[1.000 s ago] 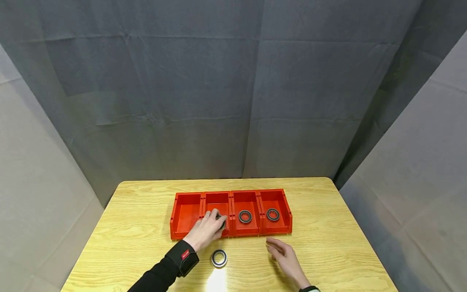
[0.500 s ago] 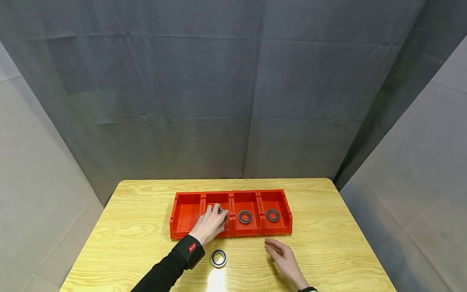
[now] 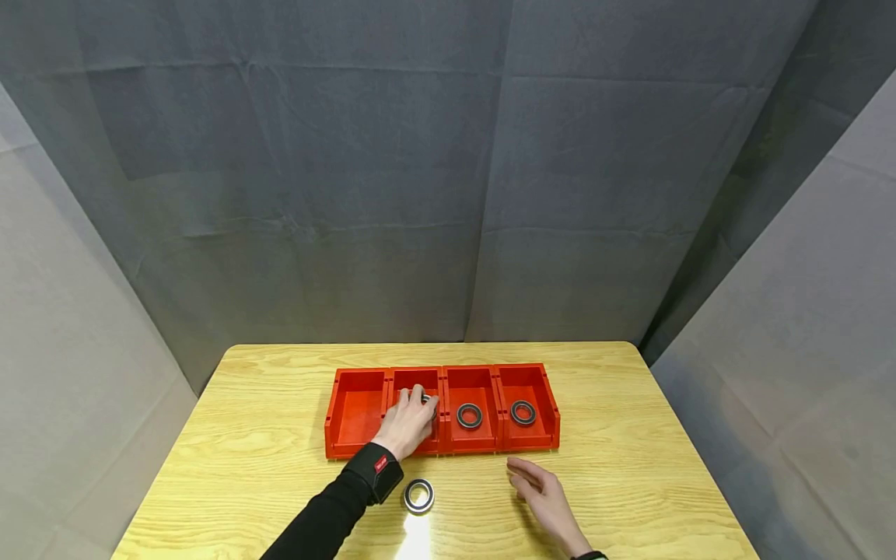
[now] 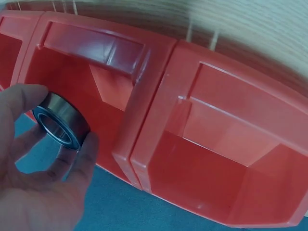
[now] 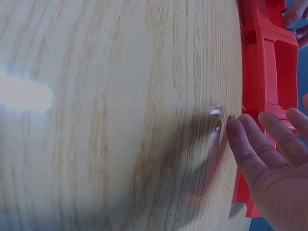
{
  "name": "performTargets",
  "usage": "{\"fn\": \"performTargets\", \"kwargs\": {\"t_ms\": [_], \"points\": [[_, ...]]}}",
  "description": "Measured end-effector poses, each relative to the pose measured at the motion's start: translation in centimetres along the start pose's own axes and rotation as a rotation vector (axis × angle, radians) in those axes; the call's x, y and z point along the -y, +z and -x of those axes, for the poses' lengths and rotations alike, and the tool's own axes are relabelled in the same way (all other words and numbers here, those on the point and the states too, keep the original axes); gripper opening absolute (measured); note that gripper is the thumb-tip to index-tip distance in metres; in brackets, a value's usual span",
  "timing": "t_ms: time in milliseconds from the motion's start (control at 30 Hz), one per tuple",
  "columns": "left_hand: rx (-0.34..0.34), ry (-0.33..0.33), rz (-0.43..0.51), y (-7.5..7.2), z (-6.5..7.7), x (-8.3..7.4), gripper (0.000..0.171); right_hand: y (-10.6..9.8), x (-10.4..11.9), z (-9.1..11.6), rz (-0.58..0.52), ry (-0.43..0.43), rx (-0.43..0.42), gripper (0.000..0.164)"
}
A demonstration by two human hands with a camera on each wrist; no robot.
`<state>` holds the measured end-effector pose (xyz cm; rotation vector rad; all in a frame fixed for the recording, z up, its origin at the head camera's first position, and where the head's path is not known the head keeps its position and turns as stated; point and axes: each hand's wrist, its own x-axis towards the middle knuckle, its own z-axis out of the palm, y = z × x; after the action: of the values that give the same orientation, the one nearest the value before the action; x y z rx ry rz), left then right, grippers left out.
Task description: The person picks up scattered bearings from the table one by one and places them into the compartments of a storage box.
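Observation:
My left hand (image 3: 408, 422) reaches over the second compartment from the left of the red bin row (image 3: 355, 451). Between thumb and fingers it pinches a ball bearing (image 4: 61, 120), a steel ring with a dark seal, seen plainly in the left wrist view. Two more bearings lie flat in the bins: one bearing (image 3: 470, 425) in the third compartment, another bearing (image 3: 523, 422) in the rightmost. Below the left wrist a loose bearing (image 3: 418, 509) lies on the table. My right hand (image 3: 544, 498) holds nothing, fingers relaxed, in front of the bins' right end.
The leftmost bin (image 4: 226, 178) has a bare red floor. Pale wood table (image 3: 266, 435) surrounds the bin row, with rounded far corners. A grey cloth (image 3: 350, 194) hangs behind the table, and light panels (image 3: 805, 350) stand at both sides.
My left hand has moved slightly forward and to the right with the bearing, over the second compartment. The right hand has hardly moved.

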<state>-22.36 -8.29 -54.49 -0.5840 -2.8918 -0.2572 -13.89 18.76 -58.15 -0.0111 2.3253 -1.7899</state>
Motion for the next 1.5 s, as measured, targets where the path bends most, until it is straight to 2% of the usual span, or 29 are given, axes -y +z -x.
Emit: {"fn": "performTargets", "kwargs": {"t_ms": [267,633,833,1133,1500], "points": [[-0.011,-0.04,-0.046,0.5,-0.6,0.0,0.031,0.1,0.1,0.2,0.004,0.0,-0.012,0.039],[0.107,-0.108,-0.029,1.0,-1.2,0.4,0.034,0.2,-0.1,0.3,0.001,-0.007,-0.002,0.04],[0.092,-0.117,-0.043,1.7,-1.5,0.6,0.033,0.3,-0.2,0.4,0.005,-0.006,0.001,0.04],[0.113,-0.135,-0.07,2.5,-1.7,0.4,0.027,0.5,-0.3,0.3,0.008,0.005,0.006,0.039],[0.216,-0.188,-0.075,2.9,-2.4,0.2,0.031,0.6,-0.5,0.4,0.006,-0.001,0.005,0.038]]}}
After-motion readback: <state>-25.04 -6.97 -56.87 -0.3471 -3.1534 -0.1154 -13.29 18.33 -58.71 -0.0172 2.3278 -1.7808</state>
